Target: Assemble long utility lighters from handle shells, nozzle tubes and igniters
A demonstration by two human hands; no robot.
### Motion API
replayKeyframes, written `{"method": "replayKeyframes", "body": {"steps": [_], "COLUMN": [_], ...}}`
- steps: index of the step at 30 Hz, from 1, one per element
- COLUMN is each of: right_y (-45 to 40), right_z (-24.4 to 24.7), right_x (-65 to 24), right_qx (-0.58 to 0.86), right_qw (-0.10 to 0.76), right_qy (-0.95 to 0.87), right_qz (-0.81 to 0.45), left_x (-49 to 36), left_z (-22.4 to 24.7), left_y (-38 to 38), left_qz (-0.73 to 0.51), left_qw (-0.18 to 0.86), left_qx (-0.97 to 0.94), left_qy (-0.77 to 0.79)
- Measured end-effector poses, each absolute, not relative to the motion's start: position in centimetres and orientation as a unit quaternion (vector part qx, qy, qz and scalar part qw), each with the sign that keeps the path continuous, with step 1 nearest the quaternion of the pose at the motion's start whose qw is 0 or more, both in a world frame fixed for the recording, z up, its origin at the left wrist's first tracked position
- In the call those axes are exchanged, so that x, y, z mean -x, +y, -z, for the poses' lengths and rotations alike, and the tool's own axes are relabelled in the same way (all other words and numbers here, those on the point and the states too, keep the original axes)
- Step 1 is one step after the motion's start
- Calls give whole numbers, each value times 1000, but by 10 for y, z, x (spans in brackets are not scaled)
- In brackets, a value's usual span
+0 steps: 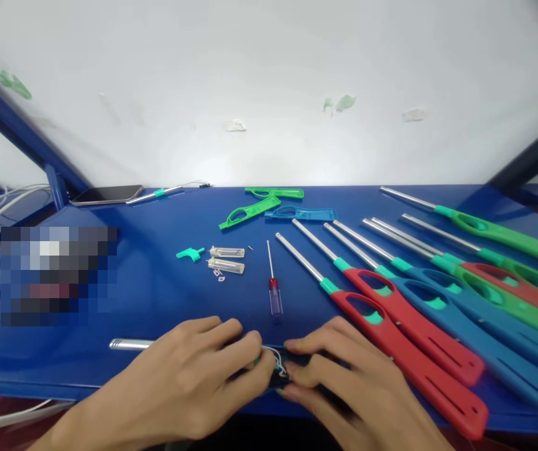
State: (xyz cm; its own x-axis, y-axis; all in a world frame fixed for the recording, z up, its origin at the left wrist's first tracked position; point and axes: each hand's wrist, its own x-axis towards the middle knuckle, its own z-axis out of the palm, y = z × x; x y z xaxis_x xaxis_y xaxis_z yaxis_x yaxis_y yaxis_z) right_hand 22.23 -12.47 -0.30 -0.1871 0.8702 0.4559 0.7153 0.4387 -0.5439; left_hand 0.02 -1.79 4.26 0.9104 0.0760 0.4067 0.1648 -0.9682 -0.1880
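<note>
Both of my hands are on a long-reach gas lighter near the table's front edge. Its metal tube (130,344) sticks out to the left from under my left hand (207,369), whose fingers are bent and closed on the lighter. A white wire (275,356) shows in the dark handle shell between my hands. My right hand (344,369) pinches the shell's other side with fingertips and thumb. Much of the handle is hidden under my fingers. Beyond my hands lies a screwdriver (275,294) with a red and purple handle, its shaft pointing away.
Several finished-looking lighters (414,288) with red, blue and green handles fan across the right. At centre lie clear fuel tanks (226,265), a teal trigger piece (190,254), green shells (250,212) and a blue shell (304,214). A tube with wires (156,194) lies near a phone (109,195).
</note>
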Motion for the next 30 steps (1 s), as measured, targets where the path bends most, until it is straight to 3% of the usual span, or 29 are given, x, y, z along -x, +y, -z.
{"method": "replayKeyframes", "body": {"steps": [17,30], "right_y": [-128,-124], "right_z": [0,-2], "right_x": [-228,-223], "right_qx": [514,525], "right_qw": [334,398], "right_qy": [-779,-742], "right_qz": [-132,-129], "left_x": [0,1], "left_z": [-37,-38], "left_y": [-20,-21], "left_qz": [188,204], "left_qw": [115,120], "left_qx": [973,969], "left_qy": [-61,-72]}}
